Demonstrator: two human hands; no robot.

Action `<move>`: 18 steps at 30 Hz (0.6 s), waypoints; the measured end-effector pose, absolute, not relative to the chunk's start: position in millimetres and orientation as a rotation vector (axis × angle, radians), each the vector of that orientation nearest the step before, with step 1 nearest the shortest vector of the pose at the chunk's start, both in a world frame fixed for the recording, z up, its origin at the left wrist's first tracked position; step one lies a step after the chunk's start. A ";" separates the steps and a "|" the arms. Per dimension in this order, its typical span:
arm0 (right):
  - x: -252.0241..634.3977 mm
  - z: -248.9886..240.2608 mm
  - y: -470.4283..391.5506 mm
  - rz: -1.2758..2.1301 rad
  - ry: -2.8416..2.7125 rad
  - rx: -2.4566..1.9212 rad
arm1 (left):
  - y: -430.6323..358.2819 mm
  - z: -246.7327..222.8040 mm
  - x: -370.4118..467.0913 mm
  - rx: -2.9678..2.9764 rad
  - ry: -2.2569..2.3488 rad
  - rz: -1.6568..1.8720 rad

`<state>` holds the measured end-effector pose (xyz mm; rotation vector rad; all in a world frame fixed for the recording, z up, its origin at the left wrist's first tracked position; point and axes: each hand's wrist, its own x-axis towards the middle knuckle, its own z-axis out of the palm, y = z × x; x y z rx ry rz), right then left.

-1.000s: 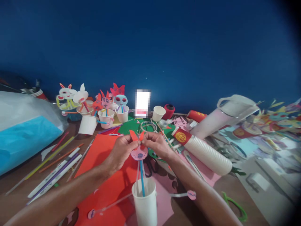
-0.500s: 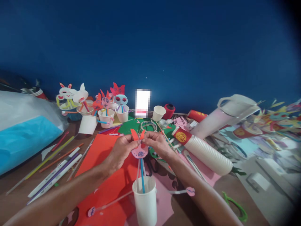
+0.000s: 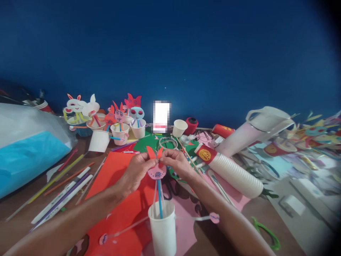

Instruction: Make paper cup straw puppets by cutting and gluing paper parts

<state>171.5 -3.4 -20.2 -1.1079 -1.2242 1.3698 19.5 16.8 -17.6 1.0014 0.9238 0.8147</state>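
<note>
A pink paper face (image 3: 157, 173) with a drawn mouth and orange ears stands on a blue straw (image 3: 160, 199) that rises from a white paper cup (image 3: 163, 231). My left hand (image 3: 137, 170) pinches the top of the face from the left, by the base of an ear. From the right, my right hand (image 3: 177, 163) pinches the same area, fingertips almost touching the left ones. Clear straws with small pink paper discs (image 3: 214, 218) stick out from both sides of the cup.
Orange paper (image 3: 117, 213) lies under the left forearm. Markers (image 3: 64, 195) and straws are at the left. Cups with paper faces (image 3: 120, 133) stand behind. A stack of cups (image 3: 234, 174) and a jug (image 3: 255, 128) lie right; black scissors (image 3: 170, 190) sit behind the cup.
The white cup and pink face have shifted slightly left, with the fingertips moving along. Both hands keep their pinch at the ears.
</note>
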 end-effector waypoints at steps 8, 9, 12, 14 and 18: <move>170.9 -21.3 -1.8 1.385 -1.230 -1.121 | 17.6 -16.7 20.7 0.940 0.917 0.817; 170.9 -22.0 -1.5 1.380 -1.238 -1.129 | 17.6 -17.1 20.7 0.939 0.919 0.820; 170.7 -23.4 -1.4 1.363 -1.263 -1.136 | 17.3 -18.0 20.5 0.945 0.913 0.822; 170.5 -23.3 -2.0 1.353 -1.273 -1.134 | 16.9 -18.3 20.4 0.958 0.906 0.818; 169.3 -22.4 -3.0 1.334 -1.286 -1.127 | 16.7 -18.9 20.6 0.972 0.902 0.812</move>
